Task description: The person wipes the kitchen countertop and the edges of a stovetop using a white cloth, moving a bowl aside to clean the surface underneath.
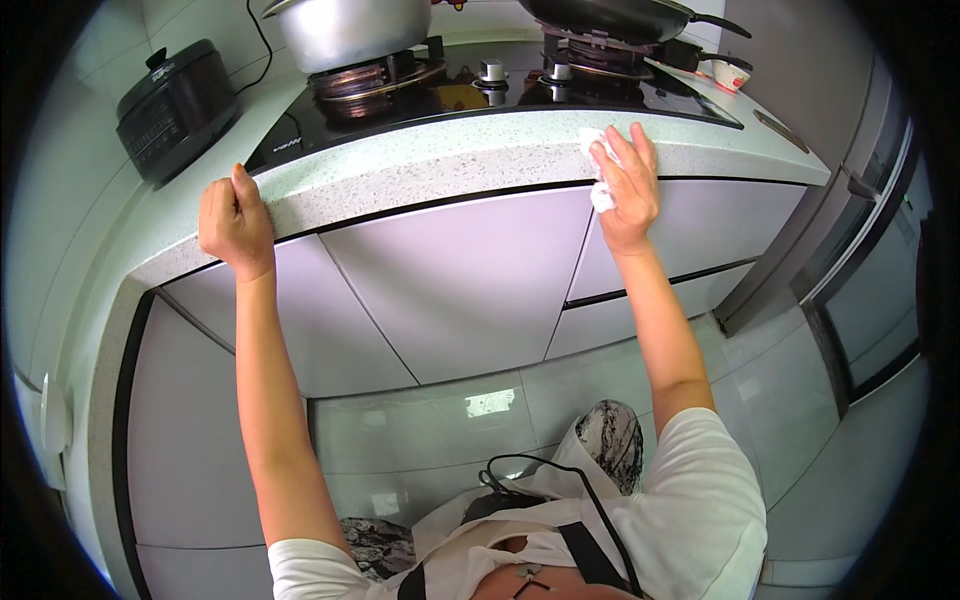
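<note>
My right hand [630, 190] presses a crumpled white tissue [602, 197] against the front edge of the speckled white countertop [450, 160], just in front of the stove. Its fingers point toward the stove, and bits of the tissue stick out along their left side. Farther left, my left hand [236, 222] is closed in a fist, thumb uppermost, at the counter's front edge near the left corner of the stove. Nothing shows in that fist. The black glass gas stove [480, 105] lies beyond both hands, with two metal knobs between its burners.
A large silver pot [350, 35] stands on the left burner and a black frying pan [610, 18] on the right. A black electric cooker [180, 110] sits at the back left. Right of the stove are a small white bowl [731, 75] and a knife [781, 130]. Pale cabinets [450, 270] lie below.
</note>
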A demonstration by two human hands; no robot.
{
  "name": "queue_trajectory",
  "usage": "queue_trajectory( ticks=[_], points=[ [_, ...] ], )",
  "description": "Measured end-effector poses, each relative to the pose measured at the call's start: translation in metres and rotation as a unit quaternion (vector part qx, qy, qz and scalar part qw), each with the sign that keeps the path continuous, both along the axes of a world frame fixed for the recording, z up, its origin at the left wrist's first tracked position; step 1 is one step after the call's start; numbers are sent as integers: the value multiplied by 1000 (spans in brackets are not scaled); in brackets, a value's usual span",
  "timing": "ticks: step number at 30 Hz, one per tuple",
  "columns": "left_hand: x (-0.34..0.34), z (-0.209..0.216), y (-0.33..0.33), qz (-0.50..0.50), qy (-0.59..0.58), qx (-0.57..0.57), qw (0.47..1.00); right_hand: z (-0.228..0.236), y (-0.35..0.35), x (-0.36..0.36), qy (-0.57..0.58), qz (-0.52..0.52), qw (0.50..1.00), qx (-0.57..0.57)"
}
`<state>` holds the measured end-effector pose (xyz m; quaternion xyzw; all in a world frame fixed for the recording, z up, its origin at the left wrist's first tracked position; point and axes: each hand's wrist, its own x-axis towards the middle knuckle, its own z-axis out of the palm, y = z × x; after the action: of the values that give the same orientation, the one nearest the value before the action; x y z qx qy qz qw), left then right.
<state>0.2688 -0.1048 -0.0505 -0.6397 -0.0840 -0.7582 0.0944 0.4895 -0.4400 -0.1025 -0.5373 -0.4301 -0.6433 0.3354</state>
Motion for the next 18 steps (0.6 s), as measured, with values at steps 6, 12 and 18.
queue_trajectory(
  ticks=[6,12,18],
  points=[
    [2,-2,-3,-2,4,-6,1000,8,81,-57,-10,41,996,-75],
    [4,-3,-1,3,18,6,1000,10,139,-100,-102,118,979,-132],
    [3,-1,3,9,10,1,1000,19,90,-62,-142,42,975,-168]
  ],
)
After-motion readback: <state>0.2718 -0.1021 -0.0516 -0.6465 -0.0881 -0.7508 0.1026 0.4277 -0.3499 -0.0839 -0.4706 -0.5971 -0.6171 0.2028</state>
